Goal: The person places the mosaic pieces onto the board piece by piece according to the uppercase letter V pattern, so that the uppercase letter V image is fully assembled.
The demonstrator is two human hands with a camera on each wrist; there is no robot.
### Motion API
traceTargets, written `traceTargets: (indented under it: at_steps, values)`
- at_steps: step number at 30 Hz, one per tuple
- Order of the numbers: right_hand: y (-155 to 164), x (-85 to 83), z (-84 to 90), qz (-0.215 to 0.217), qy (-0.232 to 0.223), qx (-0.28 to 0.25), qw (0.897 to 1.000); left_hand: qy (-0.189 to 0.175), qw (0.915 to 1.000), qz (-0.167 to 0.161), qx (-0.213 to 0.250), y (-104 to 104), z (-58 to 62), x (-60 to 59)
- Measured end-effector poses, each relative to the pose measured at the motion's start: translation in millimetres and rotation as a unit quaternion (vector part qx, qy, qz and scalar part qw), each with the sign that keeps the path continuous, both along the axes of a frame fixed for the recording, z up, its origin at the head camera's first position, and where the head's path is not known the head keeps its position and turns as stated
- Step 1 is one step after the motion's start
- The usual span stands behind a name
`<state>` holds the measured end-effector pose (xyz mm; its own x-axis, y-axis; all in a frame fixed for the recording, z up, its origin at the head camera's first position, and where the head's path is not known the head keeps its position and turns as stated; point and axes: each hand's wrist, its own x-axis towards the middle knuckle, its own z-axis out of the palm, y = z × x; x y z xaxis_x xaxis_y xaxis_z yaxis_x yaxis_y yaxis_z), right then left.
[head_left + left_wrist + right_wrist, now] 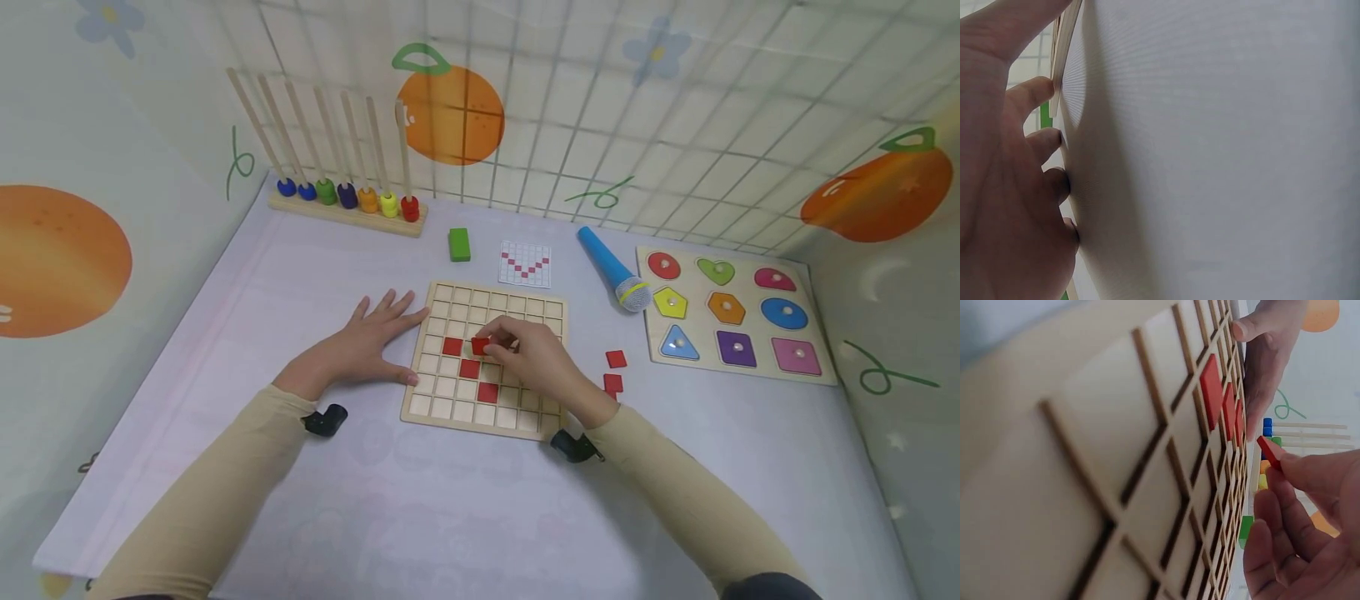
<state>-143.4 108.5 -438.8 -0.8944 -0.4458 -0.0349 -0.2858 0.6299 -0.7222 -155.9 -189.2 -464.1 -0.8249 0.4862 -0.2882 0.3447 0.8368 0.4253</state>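
Observation:
A wooden grid board [450, 408] lies in the middle of the table. Three red tiles [470, 368] sit in its cells in a diagonal line, seen edge-on in the right wrist view as red tiles [1211, 390]. My right hand [517, 346] hovers over the board's centre and pinches a fourth red tile [481, 344] between thumb and fingers, tilted just above the grid [1116, 456]; the same red tile [1269, 452] shows at my fingertips. My left hand [371, 337] lies flat on the table with straight fingers against the board's left edge [1063, 50].
Two loose red tiles [614, 371] lie right of the board. Behind it are a green block [459, 244], a pattern card [525, 263] and a blue microphone [615, 271]. A shape puzzle [731, 321] sits at the right and a bead rod stand [348, 200] at the back left.

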Motion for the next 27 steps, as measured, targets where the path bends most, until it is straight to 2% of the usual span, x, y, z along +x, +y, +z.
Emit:
traceTargets:
  at_steps: [15, 27]
  values:
    - [-33.7, -22.5, -2.7, 0.021, 0.0, 0.003, 1.0, 0.006, 0.9998, -0.009, 0.015, -2.9, -0.7, -0.1]
    - [-53.6, -31.6, -11.4, 0.0, -0.009, 0.04, 0.999, 0.004, 0.9998, -0.011, 0.014, -2.7, 2.0, 1.0]
